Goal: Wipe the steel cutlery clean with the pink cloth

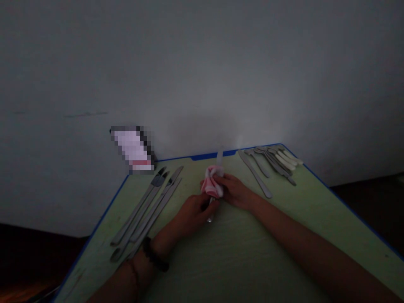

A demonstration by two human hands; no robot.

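Note:
A table knife (220, 156) is held over the middle of the table, its blade pointing away and its handle end towards me. Around its middle is bunched a pink and white cloth (212, 181). My left hand (197, 213) is closed on the knife's handle just below the cloth. From the other side, my right hand (235, 191) grips the cloth against the knife, the thumb on top. The fold hides the middle of the knife and some fingertips.
Several table knives (148, 210) lie side by side on the left of the green table (240, 252). More cutlery (274, 162), some with white handles, lies at the back right. A blurred-out phone-like device (132, 147) leans on the wall (202, 75) behind.

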